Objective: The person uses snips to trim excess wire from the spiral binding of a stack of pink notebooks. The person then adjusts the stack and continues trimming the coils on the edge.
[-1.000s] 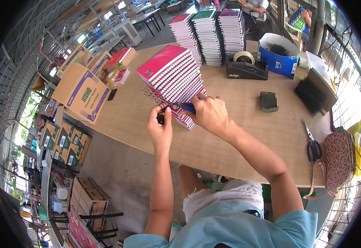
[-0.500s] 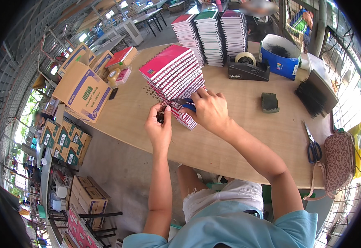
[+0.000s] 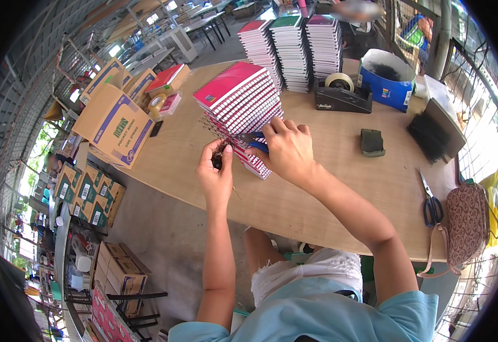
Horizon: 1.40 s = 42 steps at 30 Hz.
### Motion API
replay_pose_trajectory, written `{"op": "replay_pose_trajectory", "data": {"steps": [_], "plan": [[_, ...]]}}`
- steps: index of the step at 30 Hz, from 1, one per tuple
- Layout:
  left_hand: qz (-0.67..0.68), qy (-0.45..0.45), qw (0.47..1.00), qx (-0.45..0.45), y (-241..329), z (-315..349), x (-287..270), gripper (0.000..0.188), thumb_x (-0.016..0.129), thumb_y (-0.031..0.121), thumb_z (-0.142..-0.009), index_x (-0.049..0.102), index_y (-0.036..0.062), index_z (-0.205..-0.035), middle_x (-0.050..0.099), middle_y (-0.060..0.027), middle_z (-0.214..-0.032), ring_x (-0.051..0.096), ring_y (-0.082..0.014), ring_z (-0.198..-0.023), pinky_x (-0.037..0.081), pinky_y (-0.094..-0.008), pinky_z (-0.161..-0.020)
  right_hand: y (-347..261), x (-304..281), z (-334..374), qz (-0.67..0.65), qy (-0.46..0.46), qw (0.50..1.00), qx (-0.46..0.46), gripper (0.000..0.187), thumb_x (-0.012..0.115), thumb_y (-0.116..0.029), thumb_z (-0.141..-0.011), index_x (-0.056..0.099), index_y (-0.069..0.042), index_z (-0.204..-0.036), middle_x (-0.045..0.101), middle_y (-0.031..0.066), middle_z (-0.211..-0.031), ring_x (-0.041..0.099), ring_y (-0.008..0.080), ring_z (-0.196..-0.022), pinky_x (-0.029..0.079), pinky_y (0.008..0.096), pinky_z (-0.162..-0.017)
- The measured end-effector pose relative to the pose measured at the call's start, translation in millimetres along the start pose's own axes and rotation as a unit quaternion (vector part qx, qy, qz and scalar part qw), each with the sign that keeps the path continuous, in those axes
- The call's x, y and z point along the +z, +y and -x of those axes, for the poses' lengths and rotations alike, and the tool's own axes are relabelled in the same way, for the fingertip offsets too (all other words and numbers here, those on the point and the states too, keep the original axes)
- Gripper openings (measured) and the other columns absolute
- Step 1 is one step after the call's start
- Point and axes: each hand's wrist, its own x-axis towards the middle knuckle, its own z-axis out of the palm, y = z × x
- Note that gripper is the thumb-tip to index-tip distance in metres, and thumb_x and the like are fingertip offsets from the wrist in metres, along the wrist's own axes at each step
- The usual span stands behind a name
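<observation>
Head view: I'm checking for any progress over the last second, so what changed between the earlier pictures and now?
Almost nothing visibly changed. The right hand still presses a blue-handled tool against the fanned stack of red spiral-bound notebooks, and the left hand stays at the stack's wire edge, perhaps a touch closer. The black tape dispenser, blue-handled scissors and brown cardboard box lie where they were.

Notebook stack (image 3: 240, 108) on table (image 3: 317, 194); tape dispenser (image 3: 343, 96) behind, scissors (image 3: 430, 200) far rt.

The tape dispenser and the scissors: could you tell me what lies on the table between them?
A small dark green block lies between tape dispenser and scissors, head view.
</observation>
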Motion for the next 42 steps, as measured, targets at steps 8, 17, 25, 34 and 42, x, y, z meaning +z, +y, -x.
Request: {"op": "replay_pose_trajectory", "data": {"steps": [8,17,25,34,42], "plan": [[-0.014,0.000,1.000,0.011,0,-4,1,0.022,0.069,0.014,-0.092,0.065,-0.0011,-0.108,0.069,-0.0076,-0.091,0.062,-0.0113,-0.080,0.050,-0.0272,-0.074,1,4,-4,-0.031,-0.077,0.996,0.037,0.044,0.075,-0.048,-0.079,0.066,-0.006,-0.088,0.065,0.0082,-0.089,0.068,0.0260,-0.080,0.052,0.0447,-0.067],[0.037,0.001,0.999,-0.017,8,-5,-2,0.021,0.069,0.014,-0.093,0.064,-0.0023,-0.106,0.065,-0.0029,-0.087,0.056,-0.0079,-0.076,0.047,-0.0242,-0.069,2,-9,-1,-0.016,0.007,1.000,0.010,0.051,0.072,-0.050,-0.080,0.066,-0.001,-0.094,0.062,0.0117,-0.097,0.064,0.0312,-0.094,0.049,0.0495,-0.073],[0.039,-0.010,0.999,-0.003,12,-11,-3,0.022,0.070,0.014,-0.093,0.065,-0.0033,-0.105,0.066,-0.0035,-0.087,0.057,-0.0085,-0.077,0.048,-0.0244,-0.070,-2,-7,-8,-0.003,0.017,1.000,-0.011,0.046,0.074,-0.051,-0.078,0.066,-0.006,-0.087,0.064,0.0084,-0.089,0.066,0.0273,-0.081,0.052,0.0436,-0.067],[0.030,0.031,0.999,0.025,8,-6,-4,0.020,0.068,0.014,-0.094,0.066,-0.0025,-0.103,0.065,-0.0035,-0.084,0.055,-0.0067,-0.071,0.045,-0.0230,-0.063,13,0,0,-0.075,0.054,0.995,-0.029,0.043,0.073,-0.046,-0.081,0.065,-0.004,-0.085,0.067,0.0111,-0.082,0.070,0.0299,-0.070,0.055,0.0443,-0.064],[0.558,-0.195,0.650,-0.477,21,46,57,0.013,0.058,0.019,-0.101,0.060,0.0080,-0.105,0.060,-0.0050,-0.091,0.044,-0.0056,-0.059,0.033,-0.0171,-0.045,145,26,78,-0.569,-0.167,0.708,0.382,0.052,0.067,-0.053,-0.090,0.068,-0.002,-0.098,0.062,0.0039,-0.078,0.062,0.0140,-0.066,0.049,0.0306,-0.059]]}}
